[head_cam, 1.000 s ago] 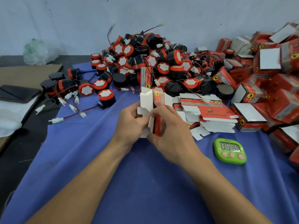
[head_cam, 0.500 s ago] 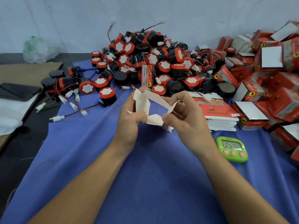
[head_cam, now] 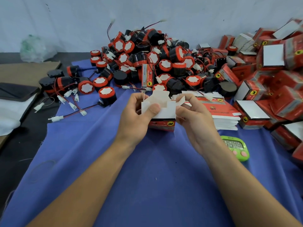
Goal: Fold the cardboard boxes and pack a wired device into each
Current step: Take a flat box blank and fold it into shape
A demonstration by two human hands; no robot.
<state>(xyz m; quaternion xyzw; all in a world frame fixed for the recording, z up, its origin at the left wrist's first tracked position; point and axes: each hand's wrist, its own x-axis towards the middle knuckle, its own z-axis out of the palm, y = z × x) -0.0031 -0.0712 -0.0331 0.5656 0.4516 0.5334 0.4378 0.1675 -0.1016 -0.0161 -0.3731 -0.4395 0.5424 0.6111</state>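
Observation:
I hold a small red and white cardboard box [head_cam: 165, 112] above the blue cloth, opened into a square tube with its white flaps standing up. My left hand [head_cam: 139, 117] grips its left wall, thumb pressed on the white front face. My right hand [head_cam: 195, 118] pinches the right side flap between thumb and fingers. Behind the box lies a big heap of black and red wired devices [head_cam: 147, 63] with white connectors. A stack of flat unfolded boxes [head_cam: 219, 110] sits just right of my hands.
Folded red boxes [head_cam: 270, 79] pile up along the right side. A green digital timer [head_cam: 236, 148] lies by my right wrist. Brown cardboard [head_cam: 27, 72], a dark flat item [head_cam: 14, 92] and a plastic bag [head_cam: 34, 49] are at the left. The blue cloth [head_cam: 147, 169] covers the table.
The flat blank has been pulled open into a square box shape between my hands. Its white flaps now point up, and my right hand has shifted to the right flap.

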